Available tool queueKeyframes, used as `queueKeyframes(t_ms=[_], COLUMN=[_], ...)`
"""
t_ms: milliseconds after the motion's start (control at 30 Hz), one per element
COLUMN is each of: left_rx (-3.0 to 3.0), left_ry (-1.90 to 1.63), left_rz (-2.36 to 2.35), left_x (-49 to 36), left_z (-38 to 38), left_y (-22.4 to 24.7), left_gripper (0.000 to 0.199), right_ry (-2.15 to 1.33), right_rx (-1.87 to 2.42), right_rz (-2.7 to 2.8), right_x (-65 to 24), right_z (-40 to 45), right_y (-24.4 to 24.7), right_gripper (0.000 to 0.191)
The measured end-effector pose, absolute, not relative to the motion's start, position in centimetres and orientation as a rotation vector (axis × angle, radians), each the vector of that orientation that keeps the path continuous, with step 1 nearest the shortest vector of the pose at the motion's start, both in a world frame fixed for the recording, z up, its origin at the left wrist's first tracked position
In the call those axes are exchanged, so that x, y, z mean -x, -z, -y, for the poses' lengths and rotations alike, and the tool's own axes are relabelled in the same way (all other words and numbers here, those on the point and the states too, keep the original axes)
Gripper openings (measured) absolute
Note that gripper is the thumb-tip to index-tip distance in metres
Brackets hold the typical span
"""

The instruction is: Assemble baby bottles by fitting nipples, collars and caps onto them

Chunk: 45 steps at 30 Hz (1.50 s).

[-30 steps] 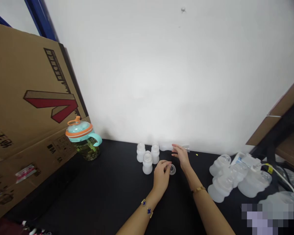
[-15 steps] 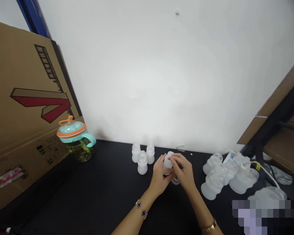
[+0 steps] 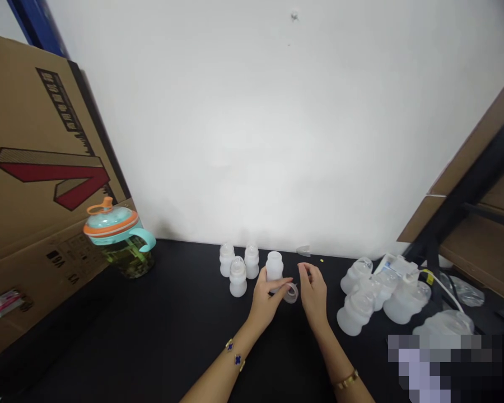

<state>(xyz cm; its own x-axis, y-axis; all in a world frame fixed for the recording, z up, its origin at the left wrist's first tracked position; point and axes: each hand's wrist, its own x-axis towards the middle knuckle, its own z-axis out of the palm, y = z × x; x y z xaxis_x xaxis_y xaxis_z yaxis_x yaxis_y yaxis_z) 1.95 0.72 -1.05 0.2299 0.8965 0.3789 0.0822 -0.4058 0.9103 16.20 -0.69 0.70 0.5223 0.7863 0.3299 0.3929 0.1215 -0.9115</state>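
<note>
My left hand (image 3: 265,299) is wrapped round a small white baby bottle (image 3: 274,266), its pale end pointing up. A clear round cap-like piece (image 3: 292,293) is beside my left fingertips; I cannot tell whether they touch it. To the right of it is my right hand (image 3: 313,291), apart from the bottle, with thumb and fingers pressed together. Anything between those fingertips is hidden. Left of my hands, three small bottles with clear caps stand upright in a group, the nearest bottle (image 3: 238,277) in front.
A clear cone-shaped piece (image 3: 303,251) lies by the wall. At right are several larger frosted bottles (image 3: 355,310), a white device with a cable (image 3: 397,267) and a plastic bag (image 3: 466,291). A tea jug (image 3: 128,240) and a cardboard box (image 3: 21,196) stand at left.
My right hand has let go of the bottle and moved to its right. The bottle remains in my left hand and looks more upright. The view has shifted slightly.
</note>
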Motion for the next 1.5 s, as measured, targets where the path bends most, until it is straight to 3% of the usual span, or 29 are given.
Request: queueKeyframes(t_ms=[233, 500, 600, 800, 967, 1233, 1500], left_rx=[-1.745, -1.75, -1.755, -1.739, -1.766, -1.89, -1.895], left_ry=[-1.363, -1.402, -1.396, -1.391, -1.342, -1.206, -1.195], left_rz=[-0.975, -1.072, -1.087, -1.088, -1.125, -1.102, -1.023], left_x=[-1.9, -1.9, -1.9, -1.9, -2.0, -1.9, -2.2], left_z=[-1.0, -1.5, -1.4, -1.3, -1.3, -0.7, -1.1], left_y=[1.8, 2.3, 2.1, 2.1, 2.4, 2.0, 2.6], left_gripper=[0.024, 0.024, 0.023, 0.024, 0.026, 0.035, 0.018], right_ry=[-1.237, -1.564, -1.538, -0.961, -0.819, -0.855, -1.168], right_rx=[1.313, 1.22, 1.204, 1.284, 1.253, 1.227, 1.07], right_rz=[0.704, 0.71, 0.715, 0.811, 0.773, 0.691, 0.3], right_x=[-16.1, -16.4, -16.6, -16.8, -17.2, -17.6, -17.8], right_z=[-0.1, 0.4, 0.3, -0.2, -0.6, -0.9, -1.3], right_y=[0.3, 0.2, 0.1, 0.3, 0.3, 0.9, 1.7], right_gripper=[0.033, 0.028, 0.029, 0.033, 0.035, 0.04, 0.034])
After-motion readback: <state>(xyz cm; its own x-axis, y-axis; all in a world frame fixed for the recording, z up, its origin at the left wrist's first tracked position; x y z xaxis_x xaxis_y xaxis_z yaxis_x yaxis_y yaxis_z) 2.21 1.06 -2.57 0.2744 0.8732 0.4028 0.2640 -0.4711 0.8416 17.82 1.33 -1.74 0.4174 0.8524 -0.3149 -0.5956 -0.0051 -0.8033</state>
